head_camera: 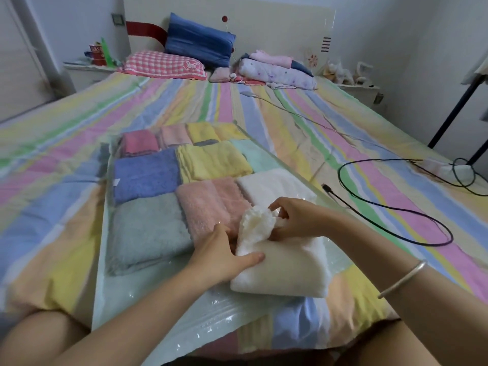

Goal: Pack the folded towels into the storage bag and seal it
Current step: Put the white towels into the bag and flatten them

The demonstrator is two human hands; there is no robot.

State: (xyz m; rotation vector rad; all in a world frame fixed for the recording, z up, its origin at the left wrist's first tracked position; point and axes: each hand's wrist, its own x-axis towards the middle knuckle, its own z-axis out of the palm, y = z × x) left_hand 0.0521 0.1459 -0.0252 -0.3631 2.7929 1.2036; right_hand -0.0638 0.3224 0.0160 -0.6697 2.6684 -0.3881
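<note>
A clear plastic storage bag (148, 336) lies flat on the striped bed with its near end toward me. Inside it lie several folded towels: grey (148, 231), blue (145, 174), yellow (214, 159), pink (211, 202), white (274, 184) and smaller ones at the far end. A cream-white folded towel (287, 270) sits at the bag's near right. My left hand (224, 252) holds its left edge, thumb laid on top. My right hand (293, 219) pinches the towel's raised, crumpled far corner.
A black cable (396, 228) loops over the bed to the right of the bag, its plug (327, 187) close to the bag's edge. Pillows (163, 66) and bundled clothes (280, 70) lie at the headboard. My knees frame the bed's near edge.
</note>
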